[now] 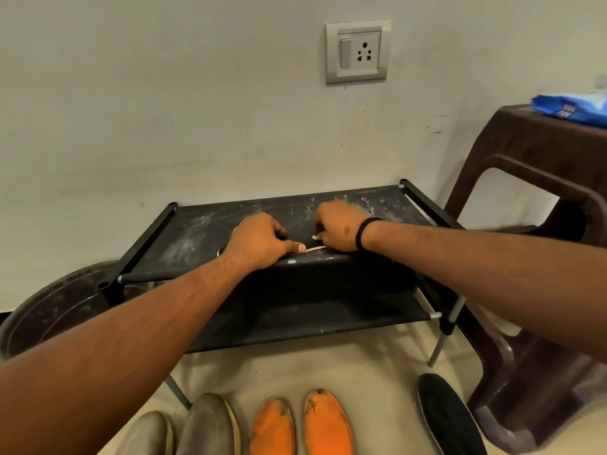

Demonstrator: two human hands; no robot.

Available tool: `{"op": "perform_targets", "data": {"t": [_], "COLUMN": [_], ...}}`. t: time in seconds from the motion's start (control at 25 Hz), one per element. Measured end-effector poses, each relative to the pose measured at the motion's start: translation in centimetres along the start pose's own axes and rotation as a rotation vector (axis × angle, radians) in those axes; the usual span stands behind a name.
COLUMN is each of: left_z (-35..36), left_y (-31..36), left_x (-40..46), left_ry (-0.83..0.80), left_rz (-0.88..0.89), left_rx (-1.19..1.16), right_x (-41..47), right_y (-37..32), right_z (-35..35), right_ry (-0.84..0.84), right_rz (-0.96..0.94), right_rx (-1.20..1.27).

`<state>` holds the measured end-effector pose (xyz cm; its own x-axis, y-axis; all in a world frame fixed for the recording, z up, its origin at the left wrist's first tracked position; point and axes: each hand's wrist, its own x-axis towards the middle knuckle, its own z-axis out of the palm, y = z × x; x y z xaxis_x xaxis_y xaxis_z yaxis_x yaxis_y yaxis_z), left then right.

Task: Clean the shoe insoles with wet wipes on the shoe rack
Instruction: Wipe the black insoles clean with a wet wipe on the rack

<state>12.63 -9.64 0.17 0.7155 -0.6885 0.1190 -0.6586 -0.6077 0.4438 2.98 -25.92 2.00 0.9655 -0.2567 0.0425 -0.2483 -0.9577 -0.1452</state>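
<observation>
insole (313, 248) at shoe rack (197, 231) front edge | your left hand (259, 244) pins it, fingers curled | right hand (336, 226) pinches wipe (315, 238) | risk: hard scrubbing slides insole off edge

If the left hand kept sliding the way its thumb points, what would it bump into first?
Most likely the right hand. The left hand presses an insole on the shoe rack, thumb pointing right along it, and the right hand sits at the insole's other end. Depth looks about equal.
</observation>
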Motion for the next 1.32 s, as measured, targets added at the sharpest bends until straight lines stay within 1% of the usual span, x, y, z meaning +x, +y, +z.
{"op": "perform_targets", "data": {"t": [0.08,0.2,0.28,0.32,0.44,0.56,0.64,0.72,0.8,0.88,0.96,1.12,1.2,1.24,1.32], "left_z": [0.0,0.0,0.0,0.0,0.0,0.0,-0.1,-0.2,-0.3,-0.4,-0.3,-0.1,-0.2,-0.3,-0.3], "left_y": [0.0,0.1,0.2,0.2,0.3,0.3,0.2,0.1,0.3,0.5,0.4,0.3,0.4,0.4,0.5], "left_x": [0.0,0.1,0.2,0.1,0.1,0.0,-0.2,-0.3,-0.3,-0.1,0.0,0.0,-0.1,-0.1,-0.2], "left_ry": [0.001,-0.008,-0.005,-0.003,0.004,0.005,0.004,-0.014,-0.050,-0.074,-0.070,-0.055,-0.050,-0.051,-0.056], "left_rz": [0.011,0.019,0.019,0.018,0.013,0.003,0.003,0.014,0.025,0.023,0.015,0.017,0.016,0.018,0.025], "left_rx": [0.003,0.009,0.021,0.025,0.041,0.046,0.037,0.043,0.027,0.012,0.013,0.010,0.004,0.000,-0.010], "right_x": [-0.3,0.1,0.5,0.7,1.1,0.5,-0.4,-0.7,-0.5,-0.1,0.4,-0.6,-1.3,-1.3,-1.3], "right_y": [1.3,3.4,3.4,2.9,0.4,-2.4,-2.9,-1.5,0.5,1.5,0.6,-2.2,-1.6,-0.6,2.0], "right_z": [-1.0,-1.8,-1.5,-1.3,0.0,0.6,0.1,-0.8,-1.5,-1.3,-0.5,-0.1,-0.6,-0.9,-1.6], "right_ry": [-0.016,0.052,0.122,0.143,0.145,0.040,-0.020,-0.031,0.011,0.054,0.064,-0.031,-0.056,-0.037,0.009], "right_rz": [0.025,0.175,0.266,0.282,0.215,0.030,-0.052,-0.026,0.098,0.212,0.201,-0.005,-0.056,-0.025,0.114], "right_rx": [-0.089,-0.241,-0.188,-0.140,-0.025,0.074,0.111,0.012,-0.115,-0.085,0.009,0.224,0.156,0.077,-0.089]}}
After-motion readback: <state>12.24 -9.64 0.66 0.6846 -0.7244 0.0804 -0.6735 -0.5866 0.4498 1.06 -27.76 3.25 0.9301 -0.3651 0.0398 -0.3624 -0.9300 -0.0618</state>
